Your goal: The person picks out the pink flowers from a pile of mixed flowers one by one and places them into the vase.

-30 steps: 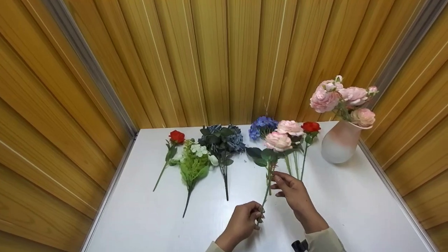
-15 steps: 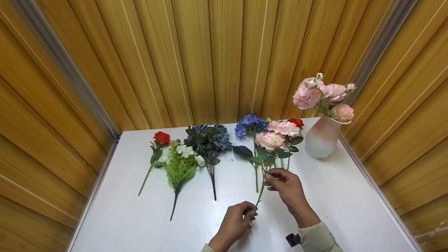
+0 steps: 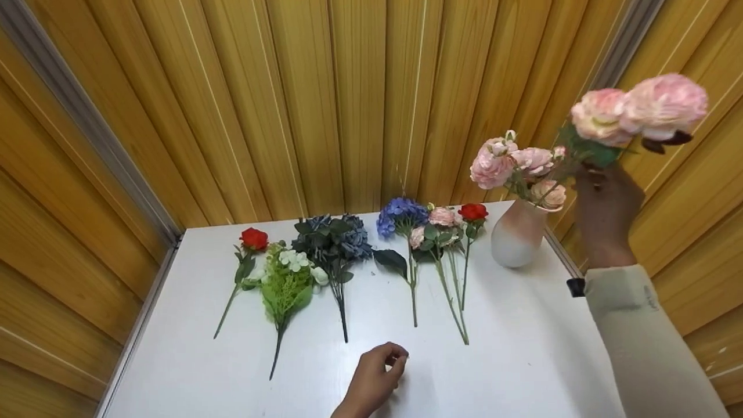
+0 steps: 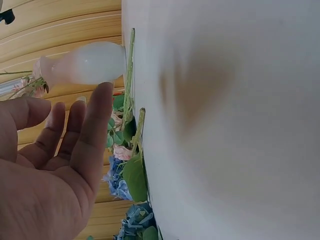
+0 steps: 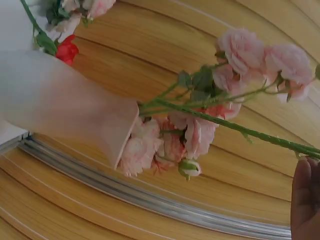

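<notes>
My right hand is raised at the right, beyond the vase, gripping a pink peony stem just below its leaves. Two large pale-pink blooms stand above that hand. In the right wrist view the peony's green stem slants toward the mouth of the pink-and-white vase; whether its tip is inside, I cannot tell. Other pink peonies stand in the vase. My left hand hovers over the front of the white table, fingers loosely bent and holding nothing, as the left wrist view also shows.
Along the table lie a red rose, a green-and-white bunch, dark blue flowers, a blue hydrangea, small pink flowers and another red rose. Wood-panelled walls enclose the table.
My right hand has lifted the pink peony up and to the right, over to the vase. My left hand has let go of its stem and stays near the front. The head view has shifted slightly.
</notes>
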`<state>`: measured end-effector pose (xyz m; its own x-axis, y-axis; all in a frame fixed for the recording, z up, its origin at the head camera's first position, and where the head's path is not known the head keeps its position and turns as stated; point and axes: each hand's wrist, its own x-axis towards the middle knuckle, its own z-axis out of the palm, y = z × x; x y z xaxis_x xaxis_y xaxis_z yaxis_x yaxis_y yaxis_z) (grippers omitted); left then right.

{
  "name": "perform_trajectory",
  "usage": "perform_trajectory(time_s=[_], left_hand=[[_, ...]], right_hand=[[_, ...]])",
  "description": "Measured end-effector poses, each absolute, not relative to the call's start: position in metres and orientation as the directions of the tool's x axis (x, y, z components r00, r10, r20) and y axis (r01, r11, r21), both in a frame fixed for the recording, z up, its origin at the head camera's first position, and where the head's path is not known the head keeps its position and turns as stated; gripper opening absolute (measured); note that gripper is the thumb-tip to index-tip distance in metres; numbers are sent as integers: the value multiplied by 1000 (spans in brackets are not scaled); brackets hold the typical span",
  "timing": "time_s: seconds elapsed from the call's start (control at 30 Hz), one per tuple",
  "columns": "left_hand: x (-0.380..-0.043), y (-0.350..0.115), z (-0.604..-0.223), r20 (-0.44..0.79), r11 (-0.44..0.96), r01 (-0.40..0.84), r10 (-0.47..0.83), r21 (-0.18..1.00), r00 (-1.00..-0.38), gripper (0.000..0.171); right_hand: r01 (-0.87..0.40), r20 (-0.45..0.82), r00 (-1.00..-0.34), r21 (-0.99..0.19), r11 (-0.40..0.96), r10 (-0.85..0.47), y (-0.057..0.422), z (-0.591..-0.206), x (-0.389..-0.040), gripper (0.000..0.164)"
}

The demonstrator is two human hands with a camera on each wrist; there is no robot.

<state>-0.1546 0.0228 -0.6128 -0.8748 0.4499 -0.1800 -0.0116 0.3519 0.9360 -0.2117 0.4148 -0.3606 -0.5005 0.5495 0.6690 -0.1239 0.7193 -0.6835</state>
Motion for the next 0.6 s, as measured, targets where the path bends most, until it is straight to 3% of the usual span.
perform_trajectory(time_s=[0.13, 0.37, 0.6], left_hand=[[-155, 20, -614, -179, 346, -13, 454, 938, -873, 13], [-155, 16, -615, -183, 363, -17, 430, 932, -884, 13], [-156, 14, -618, -172, 380, -2, 413, 925, -894, 13]], right_hand=[[-99, 685, -496, -656, 749, 534, 429, -363, -230, 27], [-28, 630, -597, -635, 772, 497, 440, -402, -248, 31], [23, 642, -677, -470, 882, 360, 449, -433, -253, 27]])
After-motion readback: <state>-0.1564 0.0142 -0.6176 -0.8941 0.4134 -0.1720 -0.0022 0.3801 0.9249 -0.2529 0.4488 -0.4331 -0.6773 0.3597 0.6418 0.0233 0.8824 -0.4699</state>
